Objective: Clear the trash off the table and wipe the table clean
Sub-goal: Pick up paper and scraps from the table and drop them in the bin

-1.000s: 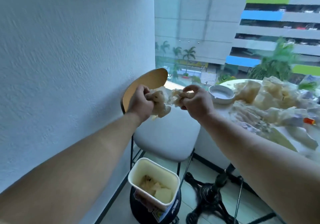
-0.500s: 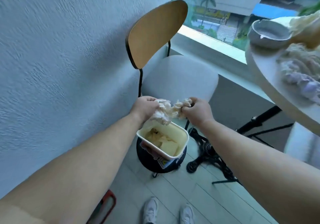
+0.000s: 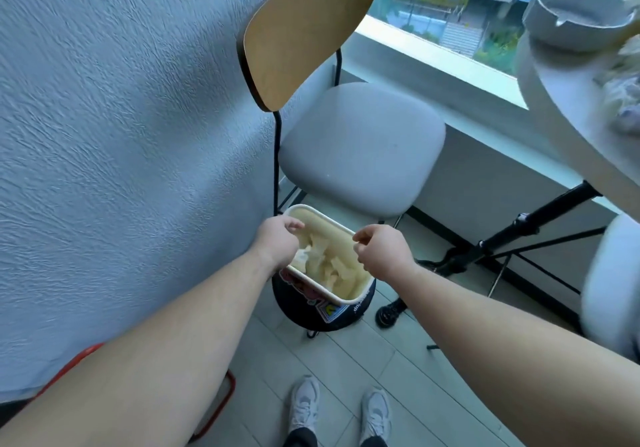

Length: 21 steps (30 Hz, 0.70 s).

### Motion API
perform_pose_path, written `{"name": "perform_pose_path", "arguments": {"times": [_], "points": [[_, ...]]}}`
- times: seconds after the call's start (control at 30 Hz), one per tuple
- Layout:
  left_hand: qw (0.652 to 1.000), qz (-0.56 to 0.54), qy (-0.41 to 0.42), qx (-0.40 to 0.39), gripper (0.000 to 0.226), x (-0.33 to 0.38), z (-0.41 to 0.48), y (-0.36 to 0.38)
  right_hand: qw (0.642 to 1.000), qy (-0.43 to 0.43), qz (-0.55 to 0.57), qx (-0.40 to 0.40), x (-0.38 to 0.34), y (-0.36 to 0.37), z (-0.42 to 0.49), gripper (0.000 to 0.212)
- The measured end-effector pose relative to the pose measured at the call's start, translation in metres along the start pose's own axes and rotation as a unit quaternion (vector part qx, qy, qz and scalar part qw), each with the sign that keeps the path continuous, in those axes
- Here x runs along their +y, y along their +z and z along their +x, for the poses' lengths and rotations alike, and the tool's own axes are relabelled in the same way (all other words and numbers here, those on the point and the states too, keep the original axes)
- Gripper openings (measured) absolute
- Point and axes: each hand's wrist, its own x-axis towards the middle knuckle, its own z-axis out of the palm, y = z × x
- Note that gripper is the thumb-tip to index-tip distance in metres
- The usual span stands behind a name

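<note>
A cream-rimmed trash bin (image 3: 360,299) with a dark printed body stands on the floor below the chair. Crumpled white tissues (image 3: 325,263) lie inside it. My left hand (image 3: 278,242) hovers over the bin's left rim, fingers loosely curled and holding nothing. My right hand (image 3: 382,252) hangs over the bin's right side, fingers also loose and empty. The round white table (image 3: 568,114) juts in at the upper right, with a grey ashtray (image 3: 578,14) and blurred trash (image 3: 623,100) on it.
A chair with a wooden back (image 3: 304,27) and grey seat (image 3: 363,149) stands against the textured wall (image 3: 121,135). The table's black base (image 3: 485,249) spreads over the tiled floor. A red frame (image 3: 221,408) lies at lower left. My white shoes (image 3: 339,408) show below.
Both hands came down from table height to the bin and let go of the crumpled tissues, which now lie in the bin. The view tilted down toward the floor.
</note>
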Motion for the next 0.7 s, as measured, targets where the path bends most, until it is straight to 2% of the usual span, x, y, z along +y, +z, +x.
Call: {"name": "perform_pose_path", "arguments": {"times": [0.13,0.33,0.5,0.63,0.7], "points": [[1.000,0.014,0.005,0.024,0.031,-0.005,0.007,-0.010,1.000,-0.008,0.004,0.004,-0.007,-0.007,0.000,0.019],[0.997,0.043,0.057,0.030,0.017,0.014,0.002,-0.025,1.000,-0.021,0.008,0.022,-0.021,-0.016,-0.001,0.022],[0.991,0.081,0.097,0.030,0.020,0.054,-0.011,-0.048,0.997,-0.040,0.022,0.057,-0.047,-0.044,-0.009,0.018],[0.981,0.085,0.164,0.060,0.017,0.102,-0.025,-0.072,0.992,-0.062,0.040,0.107,-0.077,-0.087,-0.016,0.019],[0.975,0.066,0.197,0.077,0.029,0.131,-0.033,-0.082,0.985,-0.079,0.055,0.144,-0.091,-0.112,-0.024,0.022]]}}
